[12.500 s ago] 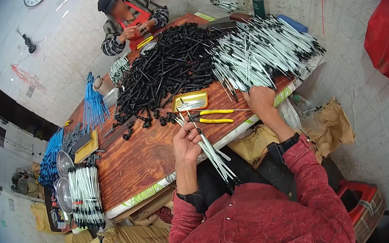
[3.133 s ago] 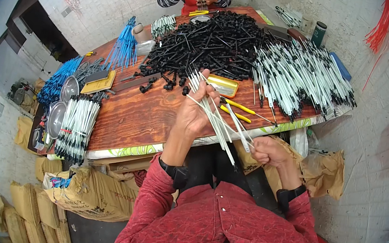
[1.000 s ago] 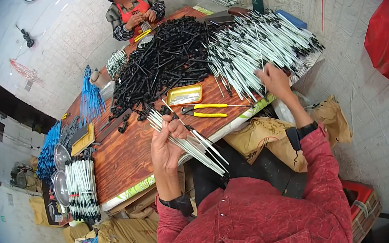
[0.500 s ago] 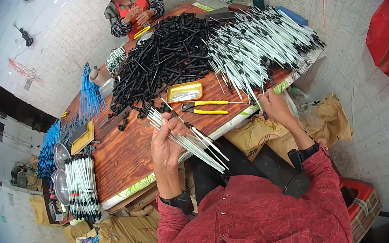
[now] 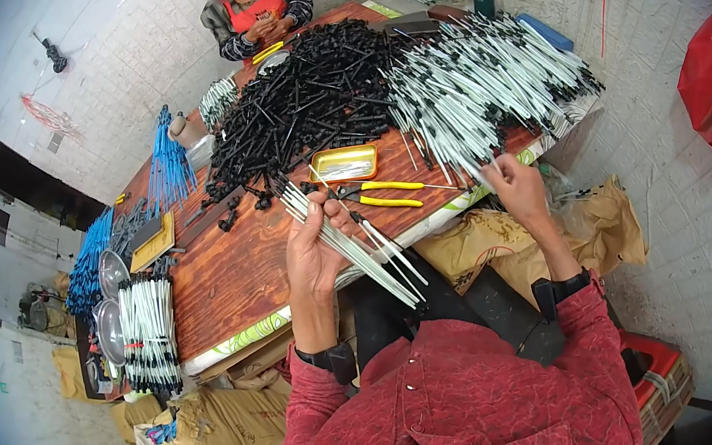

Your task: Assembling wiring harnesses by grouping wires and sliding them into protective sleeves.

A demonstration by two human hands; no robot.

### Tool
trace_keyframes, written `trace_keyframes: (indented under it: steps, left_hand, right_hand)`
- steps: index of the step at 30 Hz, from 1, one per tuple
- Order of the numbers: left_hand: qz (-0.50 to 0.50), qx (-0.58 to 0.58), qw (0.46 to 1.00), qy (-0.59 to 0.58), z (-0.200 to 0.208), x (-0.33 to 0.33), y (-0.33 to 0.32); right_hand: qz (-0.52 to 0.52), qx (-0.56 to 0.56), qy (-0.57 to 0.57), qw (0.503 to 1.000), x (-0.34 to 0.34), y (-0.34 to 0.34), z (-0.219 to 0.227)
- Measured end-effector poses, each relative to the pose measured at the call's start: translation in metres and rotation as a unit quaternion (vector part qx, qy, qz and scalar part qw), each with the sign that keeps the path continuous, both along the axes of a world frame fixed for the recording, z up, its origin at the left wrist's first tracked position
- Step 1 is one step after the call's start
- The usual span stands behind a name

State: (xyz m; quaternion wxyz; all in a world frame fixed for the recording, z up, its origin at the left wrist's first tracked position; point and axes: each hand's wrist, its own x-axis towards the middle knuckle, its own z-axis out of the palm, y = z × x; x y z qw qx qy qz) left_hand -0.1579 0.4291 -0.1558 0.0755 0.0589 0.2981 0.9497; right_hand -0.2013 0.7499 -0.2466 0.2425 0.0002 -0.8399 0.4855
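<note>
The bundle of white rods (image 5: 372, 268) with black ends is slanting across the person's near side of the gold tray (image 5: 340, 151), some rods splaying away from the rest. About three seconds ago the right hand (image 5: 517, 191) was working beside this bundle; a second ago it was reaching in over the loose pile of white rods (image 5: 466, 88), and now it is hovering lower, at the pile's near ends, right of the tray. So the handling seems to be centring on that pile, while the bundle is waiting in the other hand.

The left hand (image 5: 316, 249), just nearside of the tray, is curling its fingers around the bundle, thumb lying along it, leaving little gap. The right fingers are bending in close together, thumb near the forefinger, but motion is blurring them; whether they are gripping a rod cannot be told.

Yellow-handled pliers (image 5: 392, 201) are resting just right of the tray, and white slivers (image 5: 347, 170) are lying inside it. A heap of black fittings (image 5: 310, 98) is spreading left of and beyond the tray. Farther beyond it, a co-worker (image 5: 253, 12) in a red apron is bringing both hands together.
</note>
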Motion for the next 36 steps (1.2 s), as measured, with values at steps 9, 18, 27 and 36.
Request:
trace_keyframes:
  steps: [9, 18, 27, 36]
  left_hand:
    - [0.010, -0.013, 1.000, 0.015, -0.004, -0.002, -0.005]
    - [0.124, -0.069, 0.988, -0.065, 0.015, -0.006, 0.025]
    - [0.101, -0.008, 0.993, 0.061, -0.005, -0.015, 0.006]
    - [0.258, -0.049, 0.962, 0.070, -0.001, -0.011, -0.019]
  right_hand:
    - [0.035, -0.009, -0.036, 0.999, 0.004, 0.013, 0.015]
    - [0.265, -0.233, -0.053, 0.934, 0.040, -0.049, 0.045]
    - [0.448, -0.401, -0.289, 0.745, 0.058, -0.088, 0.041]
    - [0.438, -0.510, -0.112, 0.732, 0.057, -0.079, 0.052]
